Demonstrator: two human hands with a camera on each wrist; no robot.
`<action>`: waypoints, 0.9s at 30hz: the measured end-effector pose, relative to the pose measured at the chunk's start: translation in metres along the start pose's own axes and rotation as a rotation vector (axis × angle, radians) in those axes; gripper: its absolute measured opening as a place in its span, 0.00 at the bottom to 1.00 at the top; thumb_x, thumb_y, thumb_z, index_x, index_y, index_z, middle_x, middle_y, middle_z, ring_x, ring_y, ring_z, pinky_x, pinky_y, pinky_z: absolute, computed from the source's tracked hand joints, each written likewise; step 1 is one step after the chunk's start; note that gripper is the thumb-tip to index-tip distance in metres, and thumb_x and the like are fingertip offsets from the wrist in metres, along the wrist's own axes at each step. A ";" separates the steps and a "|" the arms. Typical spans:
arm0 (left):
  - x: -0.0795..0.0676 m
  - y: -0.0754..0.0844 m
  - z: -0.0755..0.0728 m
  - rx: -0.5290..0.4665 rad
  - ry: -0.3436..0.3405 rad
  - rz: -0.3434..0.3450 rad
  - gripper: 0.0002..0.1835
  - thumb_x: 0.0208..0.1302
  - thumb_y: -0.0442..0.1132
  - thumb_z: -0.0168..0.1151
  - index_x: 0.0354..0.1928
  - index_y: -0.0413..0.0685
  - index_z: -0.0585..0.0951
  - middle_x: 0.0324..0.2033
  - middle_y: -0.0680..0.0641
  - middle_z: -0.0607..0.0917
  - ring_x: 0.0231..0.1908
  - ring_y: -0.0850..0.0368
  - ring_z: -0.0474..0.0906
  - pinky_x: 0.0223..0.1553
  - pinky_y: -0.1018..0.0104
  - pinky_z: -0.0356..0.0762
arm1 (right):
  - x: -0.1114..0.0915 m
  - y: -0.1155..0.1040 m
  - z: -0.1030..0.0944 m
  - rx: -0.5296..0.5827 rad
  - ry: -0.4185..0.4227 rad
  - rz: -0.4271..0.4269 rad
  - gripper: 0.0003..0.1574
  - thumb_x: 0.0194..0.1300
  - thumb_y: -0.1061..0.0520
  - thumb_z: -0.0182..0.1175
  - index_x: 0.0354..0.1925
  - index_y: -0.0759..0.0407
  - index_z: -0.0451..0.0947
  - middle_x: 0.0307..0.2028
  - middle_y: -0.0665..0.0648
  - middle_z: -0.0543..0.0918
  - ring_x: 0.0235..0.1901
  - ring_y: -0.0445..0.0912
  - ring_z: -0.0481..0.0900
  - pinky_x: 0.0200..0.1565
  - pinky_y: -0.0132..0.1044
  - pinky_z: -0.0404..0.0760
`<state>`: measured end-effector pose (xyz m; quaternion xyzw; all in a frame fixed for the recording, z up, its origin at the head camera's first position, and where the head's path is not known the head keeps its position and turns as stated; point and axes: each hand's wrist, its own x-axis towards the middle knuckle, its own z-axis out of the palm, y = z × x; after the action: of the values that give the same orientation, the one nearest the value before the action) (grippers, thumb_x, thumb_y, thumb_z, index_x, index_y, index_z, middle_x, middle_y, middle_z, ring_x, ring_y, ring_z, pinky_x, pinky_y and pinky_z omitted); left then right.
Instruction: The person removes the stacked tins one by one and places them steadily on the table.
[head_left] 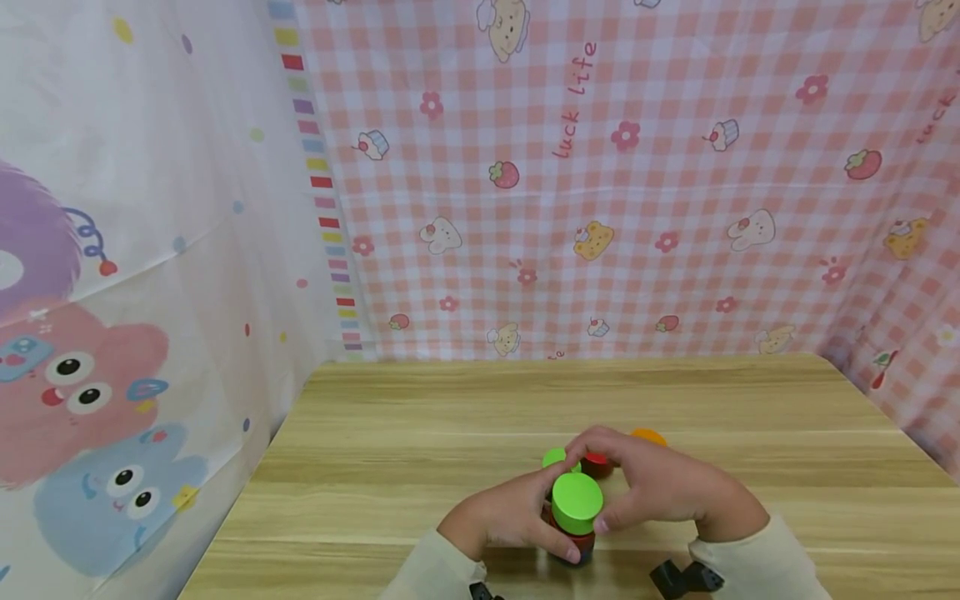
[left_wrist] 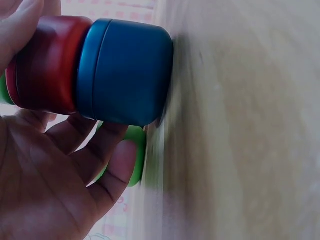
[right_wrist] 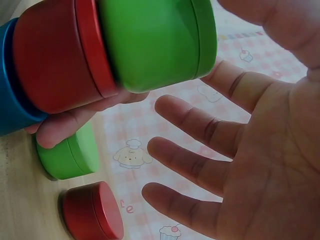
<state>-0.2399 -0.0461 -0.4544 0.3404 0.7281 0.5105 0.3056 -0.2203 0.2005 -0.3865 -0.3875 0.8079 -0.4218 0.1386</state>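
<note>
A stack of small lidded tins stands upright on the table: a blue tin [left_wrist: 130, 72] at the bottom, a red tin [left_wrist: 52, 65] on it, and a green tin [head_left: 577, 502] on top. My left hand [head_left: 513, 510] reaches round the stack from the left and holds the red tin, its thumb across the front and fingers behind. From the right, my right hand [head_left: 667, 483] has thumb and index finger about the green tin. The other right-hand fingers [right_wrist: 195, 162] are spread and straight, with nothing against them.
Behind the stack stand a second green tin [right_wrist: 70, 152] and a second red tin [right_wrist: 92, 210]. An orange lid [head_left: 648, 437] shows past my right hand. The wooden table [head_left: 420, 408] ends at a pink checked cloth [head_left: 675, 183], with a white patterned cloth [head_left: 202, 317] on the left.
</note>
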 end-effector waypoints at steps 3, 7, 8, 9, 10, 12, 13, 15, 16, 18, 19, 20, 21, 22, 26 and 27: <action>0.000 0.000 0.000 -0.015 -0.016 0.003 0.55 0.61 0.33 0.78 0.83 0.55 0.54 0.57 0.64 0.81 0.57 0.69 0.78 0.64 0.72 0.70 | 0.001 0.001 0.001 -0.002 -0.004 0.006 0.35 0.56 0.53 0.79 0.59 0.50 0.76 0.61 0.54 0.78 0.59 0.49 0.75 0.61 0.34 0.72; -0.001 0.001 0.000 -0.017 -0.025 0.006 0.54 0.61 0.33 0.77 0.83 0.54 0.55 0.56 0.64 0.81 0.57 0.69 0.78 0.64 0.72 0.69 | 0.001 0.002 0.002 -0.011 -0.010 0.031 0.35 0.55 0.52 0.79 0.59 0.48 0.76 0.61 0.53 0.78 0.59 0.49 0.75 0.61 0.33 0.72; -0.001 0.001 0.000 -0.015 -0.023 0.005 0.54 0.61 0.33 0.77 0.83 0.54 0.55 0.56 0.64 0.81 0.57 0.69 0.77 0.65 0.72 0.69 | 0.001 0.002 0.002 -0.013 -0.010 0.036 0.35 0.55 0.52 0.79 0.59 0.48 0.76 0.61 0.53 0.78 0.59 0.49 0.75 0.61 0.33 0.72; -0.001 0.001 0.000 -0.011 -0.020 0.005 0.53 0.61 0.33 0.78 0.83 0.54 0.55 0.56 0.64 0.81 0.57 0.70 0.77 0.65 0.72 0.69 | 0.001 0.002 0.002 -0.016 -0.010 0.041 0.35 0.55 0.52 0.80 0.59 0.47 0.76 0.61 0.53 0.77 0.60 0.49 0.75 0.61 0.33 0.72; -0.001 0.001 0.000 -0.008 -0.018 0.004 0.53 0.61 0.33 0.78 0.83 0.54 0.56 0.56 0.65 0.81 0.57 0.70 0.77 0.65 0.72 0.69 | 0.001 0.002 0.003 -0.020 -0.009 0.045 0.35 0.55 0.52 0.80 0.59 0.47 0.76 0.61 0.52 0.77 0.60 0.48 0.74 0.61 0.33 0.72; -0.001 0.002 0.000 -0.005 -0.017 0.003 0.52 0.61 0.33 0.78 0.82 0.54 0.57 0.56 0.64 0.81 0.57 0.70 0.77 0.64 0.73 0.69 | 0.001 0.001 0.003 -0.022 -0.008 0.049 0.35 0.55 0.51 0.80 0.58 0.46 0.76 0.61 0.52 0.77 0.60 0.49 0.74 0.61 0.33 0.71; -0.001 0.002 0.001 -0.007 -0.017 0.002 0.51 0.61 0.33 0.78 0.81 0.53 0.58 0.56 0.64 0.81 0.57 0.70 0.77 0.64 0.73 0.69 | 0.001 0.001 0.003 -0.024 -0.008 0.049 0.35 0.55 0.51 0.80 0.58 0.46 0.76 0.61 0.52 0.77 0.61 0.49 0.74 0.61 0.33 0.71; -0.001 0.003 0.001 -0.011 -0.018 0.000 0.50 0.61 0.32 0.77 0.81 0.53 0.59 0.55 0.64 0.81 0.56 0.70 0.78 0.64 0.73 0.70 | 0.001 0.001 0.004 -0.025 -0.008 0.050 0.34 0.55 0.51 0.80 0.58 0.45 0.76 0.61 0.52 0.77 0.61 0.50 0.74 0.62 0.33 0.71; -0.001 0.003 0.001 -0.012 -0.017 -0.001 0.50 0.61 0.32 0.77 0.81 0.53 0.59 0.55 0.64 0.81 0.56 0.70 0.78 0.64 0.73 0.70 | 0.001 0.001 0.004 -0.024 -0.009 0.049 0.34 0.56 0.50 0.80 0.58 0.45 0.76 0.61 0.52 0.77 0.61 0.50 0.74 0.62 0.33 0.71; -0.002 0.003 0.001 -0.011 -0.014 -0.006 0.50 0.61 0.32 0.78 0.81 0.53 0.59 0.55 0.64 0.81 0.56 0.70 0.78 0.64 0.73 0.70 | 0.002 0.001 0.004 -0.023 -0.010 0.046 0.34 0.56 0.50 0.80 0.58 0.45 0.76 0.61 0.52 0.77 0.61 0.49 0.74 0.62 0.33 0.71; -0.002 0.004 0.001 -0.011 -0.012 -0.007 0.50 0.61 0.32 0.78 0.81 0.53 0.59 0.56 0.64 0.81 0.56 0.70 0.78 0.64 0.73 0.70 | 0.002 0.002 0.004 -0.023 -0.010 0.043 0.34 0.56 0.50 0.80 0.58 0.45 0.76 0.61 0.52 0.77 0.61 0.49 0.74 0.62 0.33 0.71; -0.002 0.004 0.001 -0.011 -0.011 -0.009 0.50 0.61 0.32 0.78 0.81 0.53 0.59 0.56 0.64 0.81 0.56 0.70 0.78 0.64 0.73 0.69 | 0.002 0.002 0.004 -0.022 -0.010 0.041 0.34 0.56 0.50 0.80 0.58 0.46 0.76 0.61 0.52 0.77 0.60 0.48 0.74 0.62 0.33 0.71; -0.002 0.004 0.001 -0.013 -0.009 -0.011 0.50 0.61 0.32 0.78 0.81 0.53 0.59 0.56 0.64 0.81 0.56 0.70 0.78 0.64 0.73 0.69 | 0.002 0.002 0.004 -0.020 -0.011 0.037 0.34 0.56 0.50 0.79 0.58 0.46 0.76 0.61 0.52 0.77 0.60 0.48 0.74 0.62 0.33 0.71; -0.002 0.004 0.001 -0.008 -0.008 -0.007 0.50 0.61 0.32 0.78 0.80 0.53 0.60 0.56 0.64 0.81 0.56 0.70 0.78 0.64 0.73 0.70 | 0.002 0.002 0.004 -0.018 -0.011 0.035 0.34 0.56 0.50 0.79 0.58 0.46 0.76 0.61 0.52 0.77 0.60 0.48 0.74 0.62 0.33 0.71; -0.002 0.005 0.002 -0.008 -0.002 -0.011 0.50 0.60 0.32 0.78 0.80 0.54 0.60 0.56 0.63 0.81 0.56 0.70 0.78 0.63 0.73 0.70 | 0.002 0.002 0.004 -0.007 -0.015 0.031 0.33 0.57 0.50 0.79 0.58 0.46 0.76 0.61 0.53 0.77 0.60 0.47 0.74 0.62 0.33 0.71; -0.002 0.005 0.002 -0.011 -0.001 -0.012 0.50 0.60 0.31 0.78 0.80 0.54 0.60 0.56 0.63 0.81 0.56 0.69 0.78 0.63 0.73 0.71 | 0.002 0.002 0.004 -0.006 -0.016 0.031 0.33 0.57 0.50 0.79 0.58 0.46 0.76 0.61 0.53 0.77 0.60 0.47 0.74 0.62 0.33 0.71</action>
<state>-0.2362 -0.0457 -0.4500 0.3345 0.7273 0.5124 0.3107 -0.2208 0.1971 -0.3904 -0.3784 0.8139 -0.4143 0.1505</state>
